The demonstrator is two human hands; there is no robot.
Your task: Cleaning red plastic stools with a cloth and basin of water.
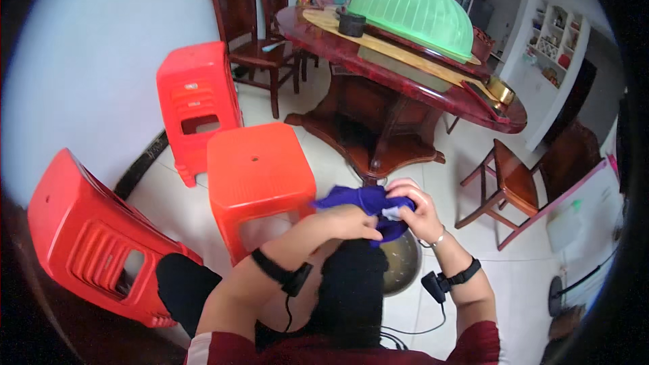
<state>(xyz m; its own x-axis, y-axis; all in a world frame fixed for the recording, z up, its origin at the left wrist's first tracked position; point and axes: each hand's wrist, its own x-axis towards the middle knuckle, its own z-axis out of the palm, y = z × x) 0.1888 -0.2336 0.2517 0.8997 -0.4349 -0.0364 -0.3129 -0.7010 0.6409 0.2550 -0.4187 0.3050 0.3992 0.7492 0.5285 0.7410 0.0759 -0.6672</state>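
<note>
A piece of dark purple cloth (359, 196) is bunched between my two hands, over the metal basin. My left hand (353, 222) is closed on its near side, with some of the fabric lying beyond the fingers toward the red stool. On the other side my right hand (420, 215) grips the cloth, thumb and fingers pinched near a small whitish patch (391, 213), perhaps a label. What sort of garment or cloth it is, I cannot tell. Below the hands, the round metal basin (403, 267) stands on the floor beside my leg, partly hidden, and seems to hold cloudy liquid.
Close by on the left is a red plastic stool (260, 155), with stacked red stools (196, 88) behind and more red stools (88, 230) at far left. Ahead stands a round wooden table (399, 71) bearing a green mesh food cover (412, 17). A wooden chair (517, 179) is at right.
</note>
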